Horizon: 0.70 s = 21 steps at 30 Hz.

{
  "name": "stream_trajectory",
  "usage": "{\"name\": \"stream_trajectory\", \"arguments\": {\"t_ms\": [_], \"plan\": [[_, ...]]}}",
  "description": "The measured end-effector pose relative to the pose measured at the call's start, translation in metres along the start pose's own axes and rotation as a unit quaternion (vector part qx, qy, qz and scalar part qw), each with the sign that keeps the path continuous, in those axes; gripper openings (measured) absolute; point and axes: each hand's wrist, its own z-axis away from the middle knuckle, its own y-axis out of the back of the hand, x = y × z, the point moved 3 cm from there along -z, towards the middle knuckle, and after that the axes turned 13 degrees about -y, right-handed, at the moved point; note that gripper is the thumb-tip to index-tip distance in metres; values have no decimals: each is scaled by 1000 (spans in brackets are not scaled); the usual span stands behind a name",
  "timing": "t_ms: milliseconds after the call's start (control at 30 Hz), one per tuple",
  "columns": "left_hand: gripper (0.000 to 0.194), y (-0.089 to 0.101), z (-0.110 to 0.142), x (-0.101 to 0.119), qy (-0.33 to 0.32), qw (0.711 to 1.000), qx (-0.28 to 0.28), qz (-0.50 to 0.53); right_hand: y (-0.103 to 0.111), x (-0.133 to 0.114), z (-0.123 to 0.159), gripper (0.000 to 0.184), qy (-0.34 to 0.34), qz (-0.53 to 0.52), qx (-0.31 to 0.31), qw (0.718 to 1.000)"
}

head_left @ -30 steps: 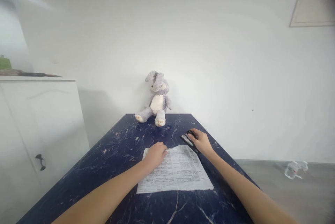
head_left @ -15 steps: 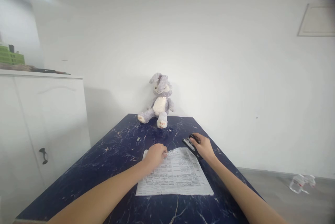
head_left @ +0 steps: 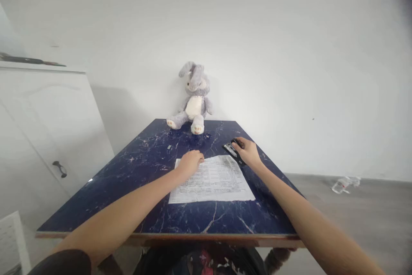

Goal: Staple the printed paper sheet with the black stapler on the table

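Observation:
Several printed sheets of paper [head_left: 215,182], or a single sheet, lie on the table in front of me. My left hand [head_left: 192,161] rests over the far left part of the paper, its fingers closed at the far edge; the fingertips are partly hidden. My right hand [head_left: 251,152] grips a black stapler [head_left: 231,151] just beyond the paper's far right corner. The stapler's front end points to the far left, and its jaw looks parted with a metal strip showing. A tiny pale piece [head_left: 169,147] sits on the tabletop beyond my left hand.
The dark blue marbled table [head_left: 138,206] has a brown front edge close to my body. A grey plush rabbit [head_left: 195,105] sits at its far end by the wall. White cabinets [head_left: 61,112] stand at the left. Clear plastic items [head_left: 346,184] lie on the floor, right.
The view has tilted downward, so everything appears higher and the table's front edge now shows. Both hands keep their places at the paper and on the stapler.

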Motion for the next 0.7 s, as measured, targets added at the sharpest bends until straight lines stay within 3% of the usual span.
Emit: {"name": "stream_trajectory", "arguments": {"t_ms": [333,700], "plan": [[1,6,-1,1,31,999,6,20,-1,4,-2,29,-5,15,-4,1000],[20,6,-3,1,-8,999,-7,-40,1,-2,0,30,-3,21,-5,1000]]}}
